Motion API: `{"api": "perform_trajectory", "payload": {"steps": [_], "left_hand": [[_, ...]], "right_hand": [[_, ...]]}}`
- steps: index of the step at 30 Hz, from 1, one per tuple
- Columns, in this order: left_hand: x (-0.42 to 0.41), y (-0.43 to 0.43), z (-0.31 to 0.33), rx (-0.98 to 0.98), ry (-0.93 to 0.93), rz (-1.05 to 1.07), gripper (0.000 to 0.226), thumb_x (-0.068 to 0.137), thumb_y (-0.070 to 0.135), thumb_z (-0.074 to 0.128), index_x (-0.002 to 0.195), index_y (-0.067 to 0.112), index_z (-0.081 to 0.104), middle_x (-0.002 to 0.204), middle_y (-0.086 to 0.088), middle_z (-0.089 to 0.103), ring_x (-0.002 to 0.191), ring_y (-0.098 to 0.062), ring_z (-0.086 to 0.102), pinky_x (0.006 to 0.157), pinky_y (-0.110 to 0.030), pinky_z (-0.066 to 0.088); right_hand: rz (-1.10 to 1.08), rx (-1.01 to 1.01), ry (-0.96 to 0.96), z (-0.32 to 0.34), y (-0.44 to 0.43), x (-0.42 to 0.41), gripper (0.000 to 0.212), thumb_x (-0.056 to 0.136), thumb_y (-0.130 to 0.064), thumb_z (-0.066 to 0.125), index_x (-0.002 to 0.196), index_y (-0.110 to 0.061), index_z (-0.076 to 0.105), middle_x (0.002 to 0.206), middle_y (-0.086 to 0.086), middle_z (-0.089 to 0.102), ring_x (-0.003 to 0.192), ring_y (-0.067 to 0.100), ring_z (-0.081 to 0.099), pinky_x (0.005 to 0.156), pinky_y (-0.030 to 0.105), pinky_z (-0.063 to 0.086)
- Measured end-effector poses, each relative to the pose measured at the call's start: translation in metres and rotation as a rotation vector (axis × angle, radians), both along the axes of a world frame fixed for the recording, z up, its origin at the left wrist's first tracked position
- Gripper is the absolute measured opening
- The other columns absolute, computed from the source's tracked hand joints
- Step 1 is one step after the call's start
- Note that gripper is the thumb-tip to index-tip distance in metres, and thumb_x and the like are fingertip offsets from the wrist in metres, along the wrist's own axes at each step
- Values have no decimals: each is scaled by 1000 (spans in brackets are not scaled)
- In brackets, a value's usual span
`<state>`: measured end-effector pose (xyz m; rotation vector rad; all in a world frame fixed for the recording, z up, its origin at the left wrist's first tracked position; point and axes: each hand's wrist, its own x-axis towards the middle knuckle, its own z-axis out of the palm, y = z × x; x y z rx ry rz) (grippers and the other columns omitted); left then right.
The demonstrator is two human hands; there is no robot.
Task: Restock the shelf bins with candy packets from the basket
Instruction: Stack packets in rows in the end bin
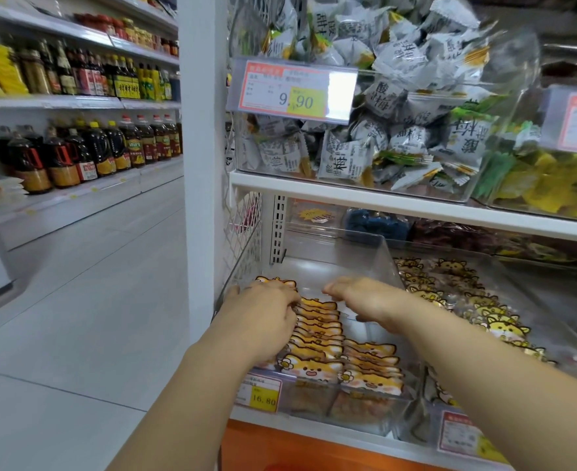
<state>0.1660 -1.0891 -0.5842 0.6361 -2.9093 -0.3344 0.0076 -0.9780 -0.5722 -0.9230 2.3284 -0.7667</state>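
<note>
view: head, the only one
step (my guess): squaring up packets already dropped in, not fetching more
bin: my clear bin [365, 253] sat on the low shelf, near and centre, with a 16.80 price tag [263, 394] on its near wall
done: two rows of cat-face candy packets [317, 334] stood on edge inside; the left row was long, the right row short and only at the near end
to do: the far part of the bin floor was bare and there was room behind the right row, so I'd call it about half filled
basket: not in frame, so I couldn't tell how much stock remained
left hand: my left hand [263, 307] was over the far end of the left row, its fingers [294, 305] bent down onto the packet tops and touching them; I couldn't tell whether they pinched one or only pressed
right hand: my right hand [365, 300] was palm down, with fingers [331, 287] stretched out leftward and blurred; nothing was visible in it
packets vs fingers: the left row ran near from right under my left fingertips; my right fingers were just beyond that row's far end, over bare floor; the short row lay near of my right wrist, apart from it
neighbour bin [552, 334]: to the right, it held the same packets and looked fuller
upper bin [484, 185]: grey packets, untouched
</note>
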Motion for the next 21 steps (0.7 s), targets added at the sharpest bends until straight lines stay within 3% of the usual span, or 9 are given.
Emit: {"api": "perform_trajectory", "payload": {"steps": [7, 10, 13, 16, 18, 21], "left_hand": [[18, 44, 7, 3, 303, -84, 36, 99, 27, 47, 133, 31, 59, 129, 9, 61, 120, -17, 55, 100, -43, 45], [26, 88, 13, -5, 381, -147, 37, 96, 30, 45, 128, 26, 64, 123, 5, 66, 114, -20, 60, 95, -44, 49], [38, 141, -4, 52, 490, -217, 34, 94, 24, 46, 120, 23, 68, 113, 5, 69, 106, -19, 63, 90, -42, 51], [44, 189, -49, 118, 507, -237, 28, 96, 19, 48, 116, 22, 67, 105, 9, 69, 97, -13, 65, 83, -36, 53], [44, 213, -82, 217, 443, -217, 28, 98, 21, 47, 117, 26, 66, 103, 15, 67, 93, -10, 64, 80, -36, 54], [47, 235, -136, 348, 224, -157, 27, 100, 22, 47, 120, 28, 65, 112, 14, 67, 100, -11, 63, 85, -37, 53]], "right_hand": [[193, -311, 283, 34, 86, 55, 32, 99, -30, 58, 130, -25, 60, 126, -12, 63, 116, 1, 56, 98, 19, 42], [238, -438, 251, 33, 149, 78, 24, 96, -18, 62, 119, -25, 66, 105, -19, 68, 98, -7, 62, 89, 15, 49], [203, -489, 150, 1, 209, 92, 19, 94, -12, 65, 108, -25, 67, 98, -10, 72, 93, 3, 68, 84, 20, 54], [165, -357, 54, -56, 252, 94, 13, 94, -15, 66, 106, -18, 70, 86, -2, 72, 81, 11, 68, 73, 27, 54], [183, -193, -6, -96, 267, 88, 16, 95, -19, 66, 109, -15, 69, 81, -13, 66, 73, -2, 62, 65, 15, 46], [214, 78, -59, -164, 282, 76, 23, 95, -34, 64, 115, -24, 66, 94, -14, 63, 86, -1, 60, 76, 16, 47]]}}
